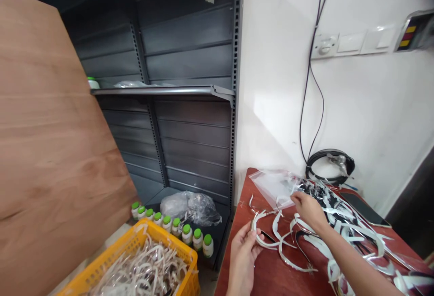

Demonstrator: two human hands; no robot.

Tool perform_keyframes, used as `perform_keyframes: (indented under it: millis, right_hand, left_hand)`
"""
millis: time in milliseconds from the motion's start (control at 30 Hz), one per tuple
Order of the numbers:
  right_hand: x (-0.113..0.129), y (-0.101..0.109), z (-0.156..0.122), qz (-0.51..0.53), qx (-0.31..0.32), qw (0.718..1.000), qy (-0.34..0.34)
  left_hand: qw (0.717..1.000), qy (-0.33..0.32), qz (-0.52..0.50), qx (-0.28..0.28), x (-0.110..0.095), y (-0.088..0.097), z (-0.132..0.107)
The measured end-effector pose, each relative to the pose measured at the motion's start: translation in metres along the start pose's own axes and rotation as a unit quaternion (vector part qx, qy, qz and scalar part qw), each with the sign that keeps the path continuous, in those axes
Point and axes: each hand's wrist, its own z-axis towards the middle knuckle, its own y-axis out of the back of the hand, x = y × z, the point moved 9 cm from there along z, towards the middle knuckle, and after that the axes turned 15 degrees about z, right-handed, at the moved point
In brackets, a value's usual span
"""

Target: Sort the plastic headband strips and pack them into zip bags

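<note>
My left hand (244, 253) is at the near left of the red table, its thumb and fingers closed on a curved white strip (267, 243) that bends away to the right. Farther back, my right hand (309, 211) is raised over the table with its fingertips pinched together. Whatever sits in that pinch is too small to name. Just left of those fingertips lies a clear plastic bag (269, 187). Several more curved white strips (294, 265), some with dark or shiny edges, are strewn around and under my right forearm.
The red table (233, 278) meets a white wall. A coiled black cable (309, 169) and a dark phone-like slab (364, 209) are at its back. To the left stand a yellow crate (193, 260) of tangled strips, green-capped bottles (186, 235), grey shelving (193, 124) and a wooden board (50, 142).
</note>
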Motion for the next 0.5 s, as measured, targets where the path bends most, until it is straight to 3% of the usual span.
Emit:
perform_keyframes:
  millis: [133,233,367,500]
  right_hand:
    - [0.040,0.025,-0.030,0.055,-0.006,0.989,0.134]
    - [0.080,0.027,-0.065,0.055,0.006,0.967,0.249]
    - [0.114,0.016,-0.095,0.000,0.025,0.951,0.308]
    - [0.127,0.012,-0.105,-0.035,0.023,0.943,0.331]
  left_hand:
    - [1.000,0.012,0.004,0.017,0.000,-0.008,-0.004]
    - [0.998,0.039,0.017,0.036,0.006,-0.018,-0.008]
    - [0.995,0.048,0.039,0.084,0.011,-0.030,-0.014]
    - [0.991,0.061,0.056,0.103,0.014,-0.033,-0.016]
